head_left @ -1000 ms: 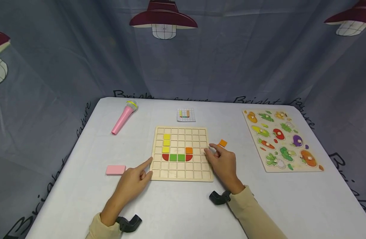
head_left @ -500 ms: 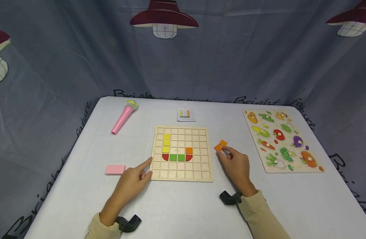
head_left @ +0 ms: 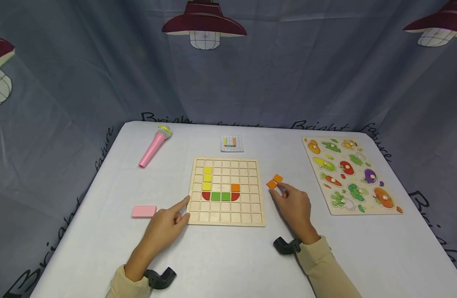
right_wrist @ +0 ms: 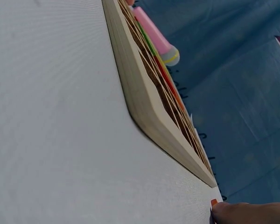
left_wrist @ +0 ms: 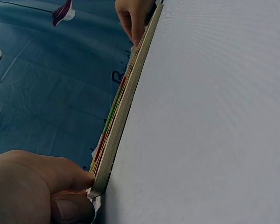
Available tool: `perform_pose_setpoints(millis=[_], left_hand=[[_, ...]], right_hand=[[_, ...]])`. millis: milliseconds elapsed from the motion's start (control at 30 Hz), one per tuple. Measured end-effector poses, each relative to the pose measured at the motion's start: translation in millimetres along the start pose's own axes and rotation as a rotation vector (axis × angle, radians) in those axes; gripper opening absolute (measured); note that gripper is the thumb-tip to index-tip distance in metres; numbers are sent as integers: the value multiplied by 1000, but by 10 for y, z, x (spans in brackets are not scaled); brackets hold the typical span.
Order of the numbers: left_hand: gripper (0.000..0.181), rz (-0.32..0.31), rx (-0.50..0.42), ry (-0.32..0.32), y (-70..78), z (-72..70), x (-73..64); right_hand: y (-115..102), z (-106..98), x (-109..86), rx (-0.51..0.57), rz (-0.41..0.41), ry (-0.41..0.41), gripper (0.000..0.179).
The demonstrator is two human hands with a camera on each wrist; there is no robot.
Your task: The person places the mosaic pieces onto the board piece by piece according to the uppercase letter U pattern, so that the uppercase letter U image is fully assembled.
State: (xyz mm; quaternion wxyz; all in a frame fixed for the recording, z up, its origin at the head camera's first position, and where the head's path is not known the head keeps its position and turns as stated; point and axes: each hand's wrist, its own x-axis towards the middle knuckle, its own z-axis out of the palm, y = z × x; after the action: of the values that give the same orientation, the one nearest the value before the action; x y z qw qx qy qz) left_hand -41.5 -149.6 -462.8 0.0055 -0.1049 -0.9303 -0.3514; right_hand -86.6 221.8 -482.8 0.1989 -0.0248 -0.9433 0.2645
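A wooden grid board (head_left: 247,215) lies mid-table, with its raised edge also visible in the left wrist view. Yellow square tiles (head_left: 207,178) form a column in it, above a row of green tiles (head_left: 221,196) between two red rounded corner tiles (head_left: 235,196). One orange square (head_left: 235,187) sits over the right red corner. My left hand (head_left: 165,225) touches the board's left edge with forefinger and thumb. Right of the board, my right hand (head_left: 293,207) pinches a loose orange tile (head_left: 271,184); another orange tile (head_left: 278,178) lies against its far corner.
Behind the board lies a small pattern card (head_left: 231,143). A pink toy microphone (head_left: 153,149) is at the back left, and a pink block (head_left: 144,212) is near my left hand. On the right lies a vegetable puzzle board (head_left: 338,198).
My right hand has moved right from beside the board's edge to the loose orange tiles, where it has stayed over the last half second. The left hand stays on the board's edge.
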Motion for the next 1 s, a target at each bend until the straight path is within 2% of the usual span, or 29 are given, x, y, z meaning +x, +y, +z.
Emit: perform_pose_setpoints(millis=[367,700,1000], left_hand=[[51,6,8,7,-27,13,-1],[51,20,4,7,-22,5,4],[51,4,5,5,-21,14,6]], right_hand=[[-3,27,0,-7,7,7,34],[6,39,0,6,-22,37,31],[-3,38,3,23,-11,48,31]])
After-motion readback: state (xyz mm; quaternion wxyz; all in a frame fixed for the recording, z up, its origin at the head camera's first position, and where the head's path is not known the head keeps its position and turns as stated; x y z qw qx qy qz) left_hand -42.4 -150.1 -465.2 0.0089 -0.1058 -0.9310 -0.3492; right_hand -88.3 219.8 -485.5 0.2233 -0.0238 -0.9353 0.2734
